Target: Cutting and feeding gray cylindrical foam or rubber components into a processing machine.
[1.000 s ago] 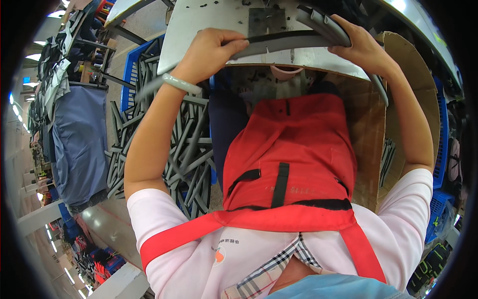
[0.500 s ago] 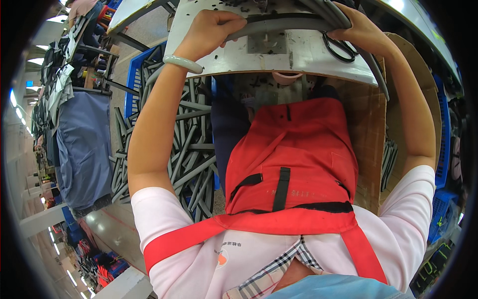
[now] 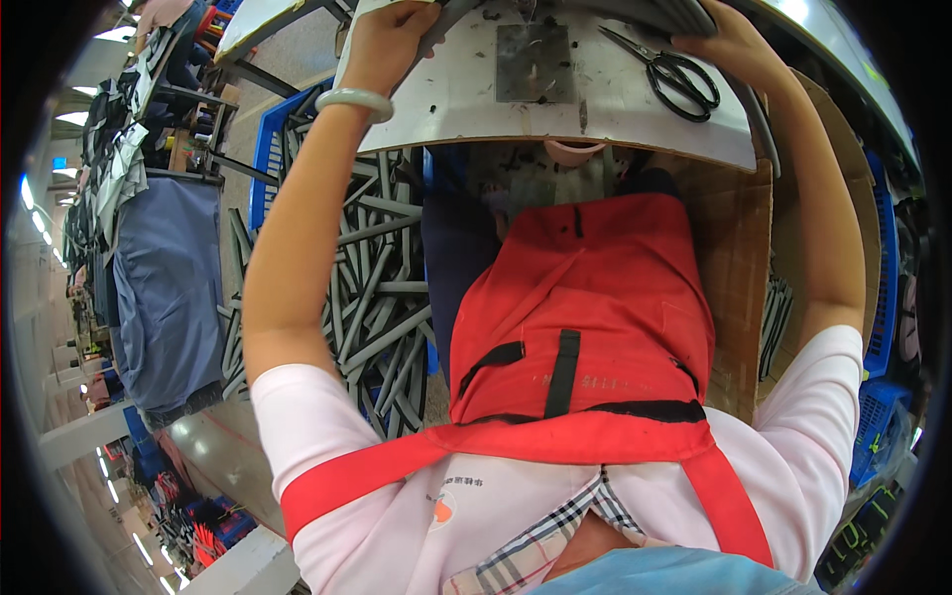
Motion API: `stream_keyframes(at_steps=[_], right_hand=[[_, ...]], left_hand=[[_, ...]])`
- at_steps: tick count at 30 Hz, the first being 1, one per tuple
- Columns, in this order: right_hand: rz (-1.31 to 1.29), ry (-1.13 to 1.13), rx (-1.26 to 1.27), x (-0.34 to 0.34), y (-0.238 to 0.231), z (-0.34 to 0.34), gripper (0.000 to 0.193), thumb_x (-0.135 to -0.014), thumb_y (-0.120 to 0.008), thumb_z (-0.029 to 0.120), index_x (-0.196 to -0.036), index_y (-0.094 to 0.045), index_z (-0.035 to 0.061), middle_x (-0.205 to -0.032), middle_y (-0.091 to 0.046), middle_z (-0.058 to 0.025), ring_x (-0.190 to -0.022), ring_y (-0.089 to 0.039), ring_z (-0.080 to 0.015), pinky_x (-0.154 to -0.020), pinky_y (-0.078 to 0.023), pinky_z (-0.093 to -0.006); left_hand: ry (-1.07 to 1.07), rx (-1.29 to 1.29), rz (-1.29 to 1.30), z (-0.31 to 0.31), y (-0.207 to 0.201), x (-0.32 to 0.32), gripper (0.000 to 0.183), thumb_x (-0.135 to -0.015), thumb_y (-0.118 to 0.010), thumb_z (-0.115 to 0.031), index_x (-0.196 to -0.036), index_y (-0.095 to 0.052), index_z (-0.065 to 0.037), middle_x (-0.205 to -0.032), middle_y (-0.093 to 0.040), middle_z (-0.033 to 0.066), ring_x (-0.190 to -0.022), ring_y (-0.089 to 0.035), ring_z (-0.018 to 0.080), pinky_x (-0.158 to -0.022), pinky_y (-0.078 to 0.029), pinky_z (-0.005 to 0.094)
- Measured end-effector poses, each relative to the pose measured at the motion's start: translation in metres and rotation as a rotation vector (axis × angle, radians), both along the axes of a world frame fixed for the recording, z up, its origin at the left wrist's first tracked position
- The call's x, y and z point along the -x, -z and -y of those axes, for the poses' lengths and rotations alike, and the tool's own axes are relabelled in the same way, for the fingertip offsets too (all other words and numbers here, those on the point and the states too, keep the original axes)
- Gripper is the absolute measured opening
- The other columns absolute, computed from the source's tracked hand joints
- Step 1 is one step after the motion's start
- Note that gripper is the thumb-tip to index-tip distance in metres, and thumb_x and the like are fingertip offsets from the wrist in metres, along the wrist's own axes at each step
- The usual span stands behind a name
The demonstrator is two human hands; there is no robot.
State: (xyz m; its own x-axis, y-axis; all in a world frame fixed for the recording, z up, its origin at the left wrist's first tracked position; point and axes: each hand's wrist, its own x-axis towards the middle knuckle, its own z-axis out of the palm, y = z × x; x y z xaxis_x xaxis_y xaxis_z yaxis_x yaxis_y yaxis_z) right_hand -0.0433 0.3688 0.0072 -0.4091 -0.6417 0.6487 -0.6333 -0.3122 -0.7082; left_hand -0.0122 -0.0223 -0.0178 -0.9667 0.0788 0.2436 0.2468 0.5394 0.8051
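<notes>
At the far left of the white worktable point(image 3: 446, 109), my left hand point(image 3: 392, 45) is closed on one end of a long grey strip point(image 3: 448, 20). My right hand point(image 3: 734, 45) is closed round grey strips point(image 3: 679, 14) at the far right; how many is unclear. Part of a strip hangs past the table's right edge, beside my right forearm. The strip's middle runs out of the top of the picture. Just left of my right hand, black-handled scissors point(image 3: 684, 87) lie on the table. A dark metal plate point(image 3: 535, 74) is set in the tabletop between my hands.
Many grey strips point(image 3: 382, 268) fill and spill over a blue crate point(image 3: 266, 164) on my left. To my right stands an open cardboard box point(image 3: 729, 258) with strips inside. A red apron point(image 3: 585, 278) covers my lap. Dark scraps are scattered over the tabletop.
My left hand has moved left and farther away, with the strip's end. The strip has lifted off the middle of the table, baring the plate and the scissors. My right hand has shifted slightly right.
</notes>
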Motion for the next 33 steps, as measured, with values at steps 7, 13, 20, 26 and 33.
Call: stream_keyframes(at_steps=[7,13,20,26,33], right_hand=[[-0.838,0.313,-0.506,-0.168,0.026,0.151,0.013,-0.078,-0.058,0.015,-0.086,-0.061,0.0052,-0.123,-0.056,-0.013,-0.116,-0.052,-0.0265,-0.1,-0.042,-0.0361],[-0.775,0.309,-0.67,-0.151,0.048,0.149,0.015,-0.077,-0.059,0.014,-0.091,-0.063,0.0078,-0.09,-0.06,-0.0124,-0.094,-0.057,-0.0314,-0.089,-0.044,-0.0403],[-0.285,0.702,-0.93,-0.118,-0.012,0.043,0.06,-0.072,-0.07,0.01,-0.127,-0.051,-0.0043,-0.114,-0.059,-0.0231,-0.112,-0.054,-0.0367,-0.096,-0.042,-0.04],[0.037,0.795,-0.903,-0.105,-0.025,0.029,0.067,-0.075,-0.07,0.015,-0.135,-0.046,-0.0035,-0.117,-0.062,-0.0162,-0.111,-0.058,-0.0221,-0.1,-0.04,-0.0339],[0.217,0.681,-0.825,-0.082,-0.015,0.019,0.054,-0.073,-0.071,0.022,-0.118,-0.055,-0.0014,-0.096,-0.061,-0.0061,-0.09,-0.055,-0.0132,-0.085,-0.045,-0.0286]], left_hand=[[0.409,0.178,0.192,-0.072,-0.009,-0.064,0.032,-0.094,-0.06,-0.027,-0.11,-0.063,0.0,-0.085,-0.064,0.0028,-0.068,-0.054,0.0103,-0.06,-0.044,0.0217],[0.371,-0.236,0.513,-0.063,0.008,-0.094,0.04,-0.095,-0.06,-0.032,-0.118,-0.06,0.001,-0.081,-0.06,-0.0009,-0.071,-0.052,0.0079,-0.068,-0.045,0.0216],[0.514,-0.23,0.912,-0.023,0.012,-0.154,0.027,-0.096,-0.057,-0.022,-0.109,-0.063,0.001,-0.077,-0.064,0.0042,-0.068,-0.062,0.0123,-0.069,-0.052,0.0252],[0.411,0.032,0.499,-0.033,-0.021,-0.117,0.031,-0.092,-0.064,-0.023,-0.108,-0.063,0.003,-0.084,-0.064,0.0019,-0.069,-0.058,0.0073,-0.061,-0.045,0.0204],[0.237,-0.035,0.347,-0.033,-0.03,-0.082,0.037,-0.086,-0.069,-0.026,-0.109,-0.068,0.003,-0.063,-0.058,0.0019,-0.051,-0.048,0.0059,-0.047,-0.039,0.0204]])
